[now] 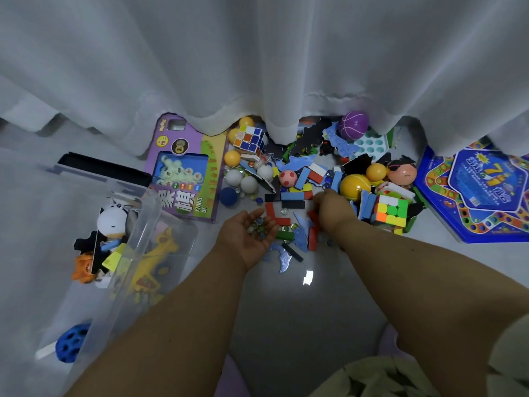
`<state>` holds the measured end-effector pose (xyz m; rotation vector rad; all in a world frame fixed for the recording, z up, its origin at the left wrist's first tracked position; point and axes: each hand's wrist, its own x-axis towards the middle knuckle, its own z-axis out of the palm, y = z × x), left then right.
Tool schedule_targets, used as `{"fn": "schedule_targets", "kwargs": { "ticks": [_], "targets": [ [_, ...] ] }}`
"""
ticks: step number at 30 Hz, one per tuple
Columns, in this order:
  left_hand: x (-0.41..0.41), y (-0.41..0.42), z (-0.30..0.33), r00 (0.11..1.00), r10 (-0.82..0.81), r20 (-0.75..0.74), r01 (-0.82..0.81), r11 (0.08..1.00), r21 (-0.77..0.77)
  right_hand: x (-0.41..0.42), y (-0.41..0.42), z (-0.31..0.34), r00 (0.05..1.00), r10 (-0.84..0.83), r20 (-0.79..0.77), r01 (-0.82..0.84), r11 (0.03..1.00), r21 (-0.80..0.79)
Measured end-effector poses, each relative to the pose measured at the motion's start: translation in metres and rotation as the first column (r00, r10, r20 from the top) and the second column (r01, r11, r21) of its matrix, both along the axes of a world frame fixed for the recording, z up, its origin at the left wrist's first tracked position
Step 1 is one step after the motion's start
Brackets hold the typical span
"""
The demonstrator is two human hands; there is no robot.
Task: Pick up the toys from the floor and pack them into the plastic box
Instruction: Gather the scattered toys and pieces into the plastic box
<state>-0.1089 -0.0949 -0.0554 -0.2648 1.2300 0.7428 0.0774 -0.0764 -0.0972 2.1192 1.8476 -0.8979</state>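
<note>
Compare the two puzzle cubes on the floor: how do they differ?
The white-framed cube sits at the far left by the curtain, showing blue, white and orange stickers. The stickerless cube lies near the right hand, in neon green, yellow, orange and pink. Both are three-by-three, not yet in the plastic box.

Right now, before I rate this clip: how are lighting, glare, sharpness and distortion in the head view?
Head view: dim, bluish light; one small bright glare patch on the floor; wide-angle bending stretches the forearms and the curtain toward the edges; the plastic box at lower left looks hazy and soft; the marbles in the left hand are too small to resolve; the right hand is slightly blurred.
</note>
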Motion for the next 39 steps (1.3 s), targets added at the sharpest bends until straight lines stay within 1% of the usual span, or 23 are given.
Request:
{"fn": "schedule_targets", "kwargs": {
  "ticks": [2,4,5,6,7,8,9,11,12,13,14,15,16,17,18,20,22,23,25,27,29,35,39],
  "targets": [
    [0.001,0.001,-0.001,1.000,-0.006,-0.002,0.006,1.000,0.004,0.001,0.002,-0.002,0.984,-0.138,-0.111,0.144,0.988,0.052],
    [0.003,0.003,-0.002,1.000,-0.010,-0.004,0.010,1.000,0.003,-0.001,0.004,0.005,0.929,-0.257,-0.268,0.291,0.952,0.094],
    [0.004,0.003,-0.003,1.000,-0.012,-0.007,0.012,1.000,0.002,-0.004,0.005,0.012,0.893,-0.280,-0.352,0.334,0.937,0.105],
    [0.006,0.003,-0.003,1.000,-0.015,-0.009,0.015,1.000,0.003,-0.011,0.007,0.022,0.864,-0.261,-0.430,0.339,0.934,0.115],
    [0.007,0.003,-0.003,1.000,-0.012,-0.004,0.012,1.000,0.005,-0.019,0.008,0.034,0.839,-0.208,-0.502,0.304,0.945,0.117],
    [0.009,0.003,-0.003,1.000,-0.001,0.015,0.001,1.000,0.006,-0.029,0.007,0.046,0.821,-0.129,-0.556,0.227,0.968,0.110],
    [0.009,0.002,-0.003,0.999,0.020,0.050,-0.021,1.000,0.009,-0.039,0.006,0.056,0.820,-0.033,-0.571,0.109,0.989,0.100],
    [0.009,0.000,-0.001,0.992,0.039,0.123,-0.044,0.999,0.032,-0.055,0.002,0.066,0.839,0.154,-0.521,-0.141,0.988,0.064],
    [0.009,-0.001,0.001,0.989,0.037,0.144,-0.043,0.998,0.045,-0.058,0.000,0.066,0.837,0.188,-0.513,-0.185,0.981,0.056],
    [0.008,-0.003,0.002,0.987,0.037,0.156,-0.046,0.998,0.054,-0.059,-0.001,0.066,0.828,0.167,-0.536,-0.158,0.985,0.063],
    [0.007,-0.004,0.003,0.984,0.055,0.167,-0.065,0.997,0.053,-0.058,-0.001,0.066,0.810,0.098,-0.578,-0.062,0.995,0.083],
    [0.005,-0.005,0.004,0.982,0.079,0.169,-0.088,0.995,0.045,-0.054,-0.001,0.064,0.781,0.006,-0.624,0.078,0.991,0.108],
    [0.003,-0.006,0.005,0.983,0.092,0.158,-0.099,0.994,0.040,-0.049,0.000,0.060,0.748,-0.085,-0.658,0.223,0.966,0.128],
    [0.000,-0.007,0.004,0.986,0.093,0.137,-0.099,0.994,0.038,-0.041,0.000,0.055,0.747,-0.149,-0.648,0.316,0.937,0.149],
    [-0.003,-0.008,0.003,0.988,0.094,0.121,-0.099,0.995,0.035,-0.034,0.000,0.046,0.795,-0.173,-0.581,0.334,0.925,0.181],
    [-0.009,-0.010,0.000,0.990,0.100,0.101,-0.103,0.994,0.025,-0.023,-0.006,0.026,0.911,-0.144,-0.386,0.232,0.954,0.191],
    [-0.014,-0.013,-0.003,0.991,0.098,0.089,-0.100,0.995,0.021,-0.022,-0.019,0.007,0.961,-0.046,-0.273,0.085,0.988,0.131],
    [-0.016,-0.015,-0.004,0.992,0.092,0.086,-0.094,0.995,0.019,-0.025,-0.026,0.000,0.973,0.034,-0.228,-0.007,0.993,0.115],
    [-0.021,-0.017,-0.007,0.994,0.070,0.081,-0.071,0.997,0.012,-0.034,-0.036,-0.007,0.967,0.193,-0.166,-0.170,0.975,0.144],
    [-0.025,-0.017,-0.010,0.996,0.051,0.077,-0.051,0.999,0.004,-0.042,-0.038,-0.010,0.954,0.265,-0.141,-0.232,0.949,0.214],
    [-0.029,-0.016,-0.013,0.995,0.044,0.086,-0.044,0.999,-0.001,-0.046,-0.035,-0.009,0.946,0.300,-0.120,-0.265,0.933,0.245],
    [-0.035,-0.015,-0.016,0.997,0.020,0.077,-0.019,1.000,-0.009,-0.055,-0.023,-0.007,0.928,0.370,-0.031,-0.361,0.918,0.168],
    [-0.039,-0.012,-0.016,0.998,0.009,0.064,-0.008,1.000,-0.015,-0.058,-0.023,-0.008,0.926,0.377,0.005,-0.375,0.919,0.118]
  ]
}}
